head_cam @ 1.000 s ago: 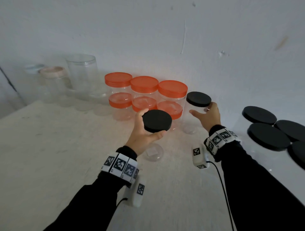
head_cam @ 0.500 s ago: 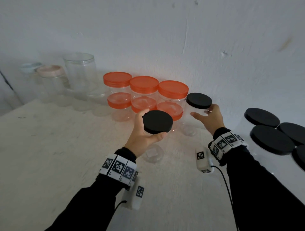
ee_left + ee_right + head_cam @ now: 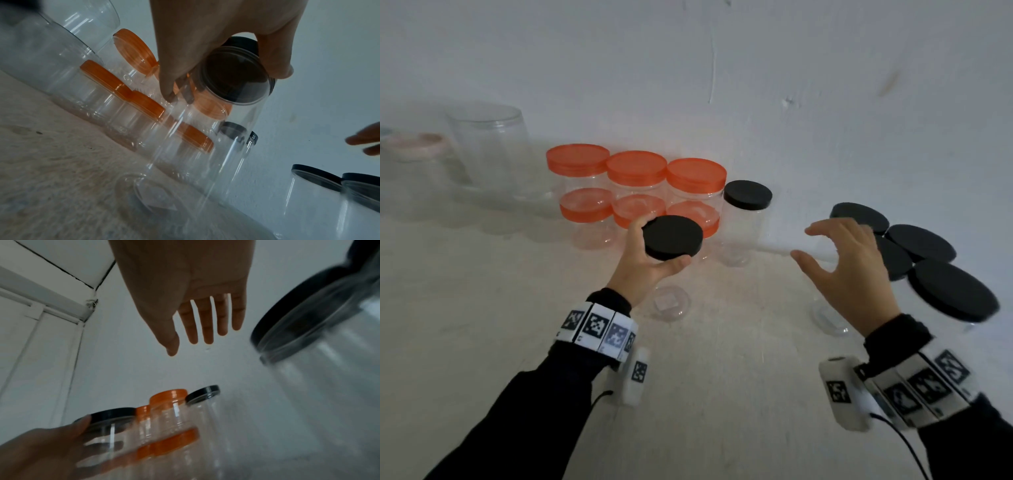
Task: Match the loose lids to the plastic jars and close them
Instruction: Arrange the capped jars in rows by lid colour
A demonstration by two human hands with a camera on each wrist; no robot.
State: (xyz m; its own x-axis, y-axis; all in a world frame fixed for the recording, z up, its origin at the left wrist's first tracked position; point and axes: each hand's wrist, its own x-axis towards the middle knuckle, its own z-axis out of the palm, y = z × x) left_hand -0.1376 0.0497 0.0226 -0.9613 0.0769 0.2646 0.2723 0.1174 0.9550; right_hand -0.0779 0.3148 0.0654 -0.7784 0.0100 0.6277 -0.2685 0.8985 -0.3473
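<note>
1. From the head view, there is a plain white wall (image 3: pixel 756 68) at the back and a pale table (image 3: pixel 465 325) in front of it. Jars with orange lids (image 3: pixel 637 168) stand in rows by the wall. A tall clear jar with a black lid on it (image 3: pixel 747 194) stands just to the right of them. More black-lidded jars (image 3: pixel 921 241) sit bunched at the far right. The left hand (image 3: pixel 650 270) holds a clear jar by its top, with fingers and thumb curled round the black lid (image 3: pixel 673 237). The jar's round bottom (image 3: pixel 672 303) shows below the hand. The right hand (image 3: pixel 849 270) is spread wide and holds nothing. It hangs between the tall jar and the bunch on the right. A clear jar with no lid seems to stand under it, but it is very hard to see.

2. From the left wrist view, the held jar (image 3: pixel 205 154) is tipped over to one side. Its black lid (image 3: pixel 236 79) sits at the top under the fingers (image 3: pixel 166 78). I cannot tell if this lid is screwed tight. If it is only sitting loose, I think the jar could drop off and knock over the orange ones.

3. From the right wrist view, the right hand's fingers (image 3: pixel 207 321) are straight and apart, touching nothing. A big black-lidded jar (image 3: pixel 320 353) is very near and blurry. The clear jars are hard to see, so the open hand could bump one and tip it.
</note>
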